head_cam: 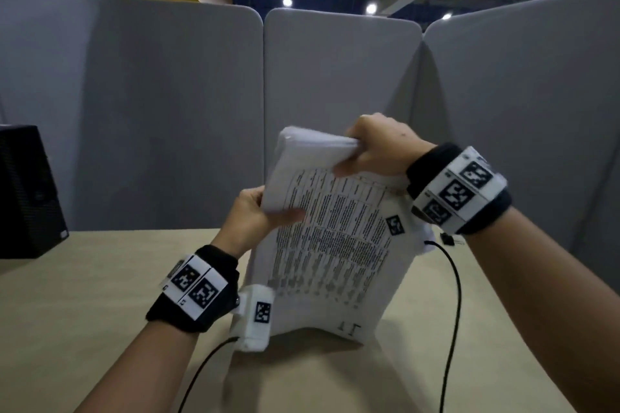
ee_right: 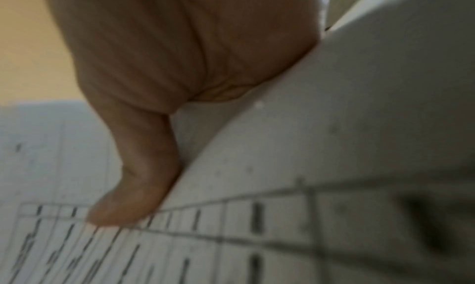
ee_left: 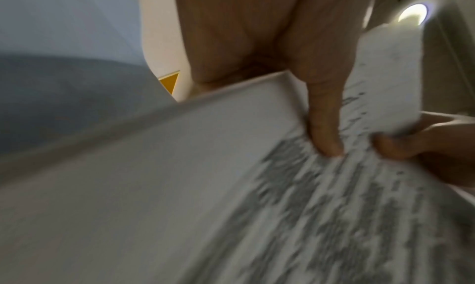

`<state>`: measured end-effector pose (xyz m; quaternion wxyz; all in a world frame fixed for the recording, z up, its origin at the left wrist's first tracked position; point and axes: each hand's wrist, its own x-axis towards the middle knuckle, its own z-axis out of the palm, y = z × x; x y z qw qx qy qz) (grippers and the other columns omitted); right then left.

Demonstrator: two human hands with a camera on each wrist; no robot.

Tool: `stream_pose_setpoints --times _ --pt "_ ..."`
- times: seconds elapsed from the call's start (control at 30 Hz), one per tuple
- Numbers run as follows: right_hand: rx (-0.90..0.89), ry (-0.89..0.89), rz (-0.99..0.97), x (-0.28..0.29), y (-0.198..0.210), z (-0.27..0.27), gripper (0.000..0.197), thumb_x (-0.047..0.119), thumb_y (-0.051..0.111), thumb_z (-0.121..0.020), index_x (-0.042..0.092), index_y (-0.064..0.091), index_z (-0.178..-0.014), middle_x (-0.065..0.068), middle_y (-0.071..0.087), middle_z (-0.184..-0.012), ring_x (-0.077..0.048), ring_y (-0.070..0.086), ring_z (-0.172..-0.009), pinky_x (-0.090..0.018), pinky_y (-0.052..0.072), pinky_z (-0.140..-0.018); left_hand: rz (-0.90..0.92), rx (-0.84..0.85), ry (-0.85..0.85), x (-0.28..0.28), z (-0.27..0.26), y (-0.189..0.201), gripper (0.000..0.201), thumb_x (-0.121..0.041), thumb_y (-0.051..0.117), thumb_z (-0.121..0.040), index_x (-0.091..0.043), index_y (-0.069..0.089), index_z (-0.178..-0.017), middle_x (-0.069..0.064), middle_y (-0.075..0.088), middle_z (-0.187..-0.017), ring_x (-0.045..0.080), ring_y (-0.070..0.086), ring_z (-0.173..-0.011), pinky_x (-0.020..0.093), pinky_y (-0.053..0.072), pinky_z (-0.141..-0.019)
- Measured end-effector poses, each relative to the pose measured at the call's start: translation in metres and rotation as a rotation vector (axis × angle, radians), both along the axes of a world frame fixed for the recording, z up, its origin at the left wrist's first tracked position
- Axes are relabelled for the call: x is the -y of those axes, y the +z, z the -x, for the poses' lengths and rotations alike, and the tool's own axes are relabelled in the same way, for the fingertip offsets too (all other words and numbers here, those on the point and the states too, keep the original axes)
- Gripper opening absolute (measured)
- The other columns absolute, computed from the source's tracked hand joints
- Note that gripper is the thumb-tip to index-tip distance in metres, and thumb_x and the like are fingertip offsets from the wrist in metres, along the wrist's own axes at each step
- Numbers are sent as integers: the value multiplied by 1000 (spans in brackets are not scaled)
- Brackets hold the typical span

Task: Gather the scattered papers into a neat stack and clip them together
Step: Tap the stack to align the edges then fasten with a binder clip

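A stack of white printed papers [head_cam: 335, 245] stands almost upright, its lower edge on the beige table [head_cam: 100, 295]. My left hand [head_cam: 258, 214] grips the stack's left edge, thumb on the printed face. My right hand [head_cam: 372, 151] grips the top right corner, where the sheets crumple and bend. The left wrist view shows the papers [ee_left: 180, 186] with my left thumb [ee_left: 325, 126] pressed on the text and my right hand's fingers [ee_left: 411, 144] beside it. In the right wrist view my right thumb [ee_right: 138, 182] presses on the printed papers [ee_right: 282, 237]. A small dark clip [head_cam: 449, 240] lies on the table behind the stack.
A black box [head_cam: 27, 191] stands at the table's left edge. Grey partition panels [head_cam: 335, 77] close off the back and sides of the table. Black cables [head_cam: 453, 295] run from my wrist cameras across the table toward the front.
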<state>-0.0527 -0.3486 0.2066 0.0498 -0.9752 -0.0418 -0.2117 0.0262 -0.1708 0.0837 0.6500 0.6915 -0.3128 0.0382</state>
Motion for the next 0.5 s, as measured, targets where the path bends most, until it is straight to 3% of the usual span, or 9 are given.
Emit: stream_pose_setpoints --times 0.07,0.13,0.17,0.23,0.3,0.37,0.43,0.5 --pt "83 93 -296 32 -9 8 21 22 78 -69 13 60 -64 -5 56 -66 -18 52 -65 -32 40 -61 -159 -38 76 -19 -12 -16 24 -7 83 -62 -18 72 -79 -5 73 -75 15 67 -77 32 56 -73" --pt "165 163 -652 59 -34 20 15 7 76 -72 -3 65 -69 -8 56 -69 -17 52 -63 -32 44 -62 -248 -6 191 -42 -23 -26 19 -12 86 -60 -17 74 -74 7 71 -79 17 62 -76 35 52 -73" --pt "196 175 -840 69 -51 25 12 1 73 -74 -9 65 -73 -8 59 -69 -17 54 -63 -32 48 -62 -237 19 236 -52 -27 -25 16 -12 86 -60 -13 73 -71 9 69 -77 17 59 -73 34 48 -69" --pt "237 152 -1154 81 -90 30 3 -5 68 -75 -5 66 -73 -2 68 -64 -15 62 -60 -33 55 -63 -103 22 268 -68 -32 -21 20 -10 83 -62 0 68 -72 9 64 -69 19 55 -71 28 43 -63" --pt "292 101 -1287 87 -122 29 14 -8 65 -77 2 66 -67 3 70 -57 -9 64 -52 -25 57 -55 106 -61 200 -70 -34 -19 39 -23 86 -54 -2 63 -77 0 66 -66 18 60 -67 20 50 -56" --pt "337 89 -1370 89 -143 25 15 -7 63 -79 4 65 -68 5 70 -57 -6 65 -51 -22 55 -51 248 -166 120 -59 -35 -18 56 -32 87 -47 -8 62 -92 -1 71 -82 14 65 -73 20 55 -60" --pt "375 105 -1393 87 -155 21 10 -4 64 -79 4 65 -74 6 72 -61 -7 66 -55 -22 55 -53 323 -195 127 -45 -34 -14 42 -16 77 -62 -10 61 -100 5 67 -96 20 63 -86 28 54 -68" --pt "415 136 -1410 84 -162 20 4 1 67 -76 5 66 -78 6 73 -65 -8 67 -58 -24 55 -55 370 -141 226 -37 -28 -5 22 -8 73 -72 -16 62 -90 2 66 -92 21 62 -84 30 51 -69"
